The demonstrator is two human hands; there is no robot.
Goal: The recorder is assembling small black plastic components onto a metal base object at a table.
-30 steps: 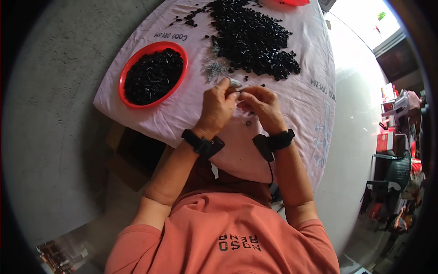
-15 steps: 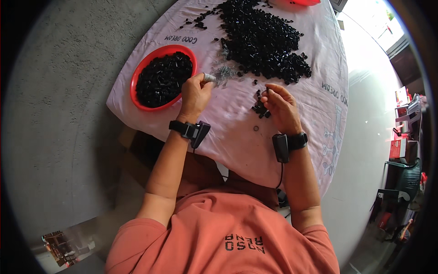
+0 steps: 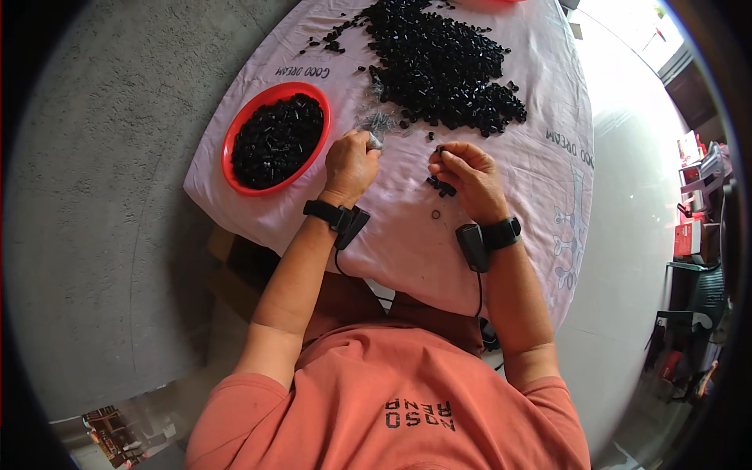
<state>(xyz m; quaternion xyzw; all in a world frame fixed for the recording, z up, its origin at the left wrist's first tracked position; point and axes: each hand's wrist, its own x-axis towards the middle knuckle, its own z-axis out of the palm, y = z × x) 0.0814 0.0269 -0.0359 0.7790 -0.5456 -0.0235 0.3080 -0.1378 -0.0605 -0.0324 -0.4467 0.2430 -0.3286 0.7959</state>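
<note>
My left hand (image 3: 352, 166) is closed beside the red bowl (image 3: 327, 117), just below a scatter of thin grey pins (image 3: 379, 122). A pale grey blunt tip (image 3: 374, 142) shows at its fingers; whether it is a wrapped finger or a held thing, I cannot make out. To the right, my right hand (image 3: 475, 180) pinches a small black piece (image 3: 440, 150) between thumb and fingers. Under those fingers lies a little cluster of black pieces (image 3: 440, 186). Short black pieces (image 3: 278, 141) fill the bowl.
A large heap of black pieces (image 3: 442, 66) spreads over the far part of the pink cloth-covered table (image 3: 376, 235). A small ring (image 3: 435, 215) lies near my right hand. Part of another red container (image 3: 501, 1) shows at the far edge. A dark green chair (image 3: 705, 294) stands far right.
My left hand has shifted right and turned, its grey tip now nearer the right hand. My right hand has moved slightly left, still pinching a black piece. The view has shifted a little.
</note>
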